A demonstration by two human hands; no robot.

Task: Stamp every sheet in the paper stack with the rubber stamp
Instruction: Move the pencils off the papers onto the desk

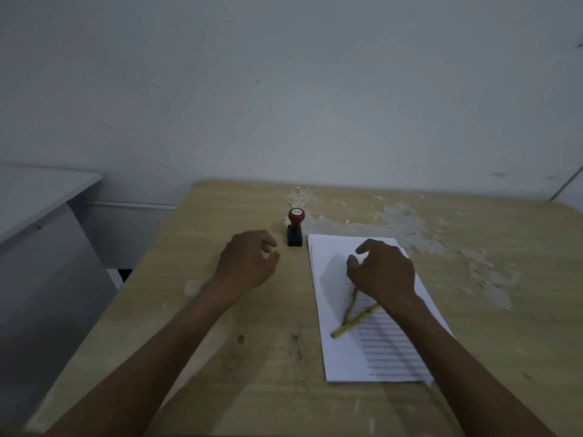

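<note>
A rubber stamp [295, 227] with a red knob and black base stands upright on the wooden table, just left of the far corner of the paper stack [347, 357]. The white stack has printed lines on its top sheet. Two yellow pencils [353, 320] lie crossed in a V on that sheet. My left hand [247, 263] is a little left of the stamp, near the table surface, with fingers loosely curled and holding nothing. My right hand [383, 268] is over the far half of the stack, fingers bent and spread, thumb and forefinger apart. It hides the pencils' far ends.
The wooden table [220, 357] has flaked, peeling patches along its far and right side. A grey wall stands right behind it. A grey cabinet or desk [41, 216] sits off the table's left edge.
</note>
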